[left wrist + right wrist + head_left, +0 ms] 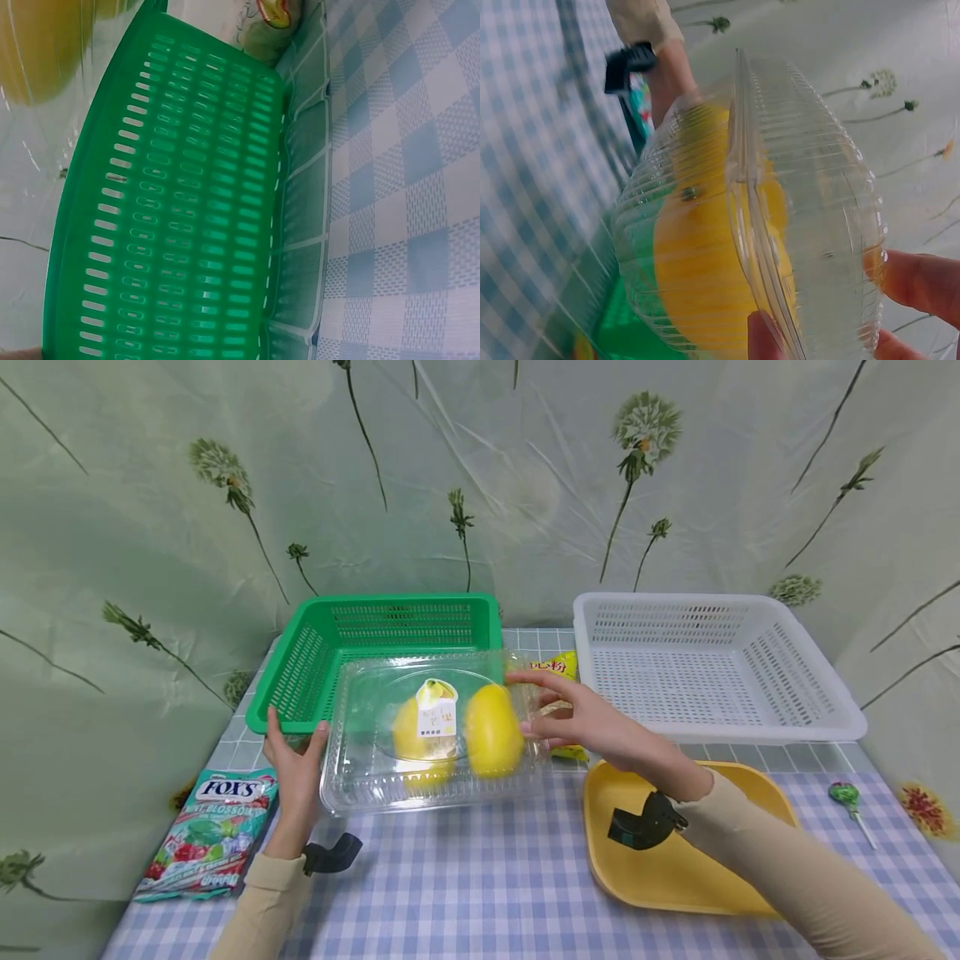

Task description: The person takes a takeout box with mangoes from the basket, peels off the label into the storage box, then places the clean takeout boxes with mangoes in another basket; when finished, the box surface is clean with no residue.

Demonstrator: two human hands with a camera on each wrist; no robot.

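Note:
A clear plastic clamshell box [360, 752] with yellow mangoes [493, 731] inside is held tilted over the front of the green basket [408, 602]. Its lid bears a white fruit label [437, 714]. My right hand [581, 718] grips the box's right end; in the right wrist view, fingertips [915, 277] press the ridged side and the lid seam. At the other end is my left hand [296, 768], fingers spread, thumb right at the box's left edge and a finger over the basket's front-left rim. The left wrist view mostly shows the basket's slotted wall [172, 195].
A white basket [720, 727] stands at the back right, with a yellow tray [697, 885] in front. Behind the right hand lies a yellow packet [566, 667]. A Fox's candy bag [210, 835] lies at left, a lollipop [846, 795] at far right.

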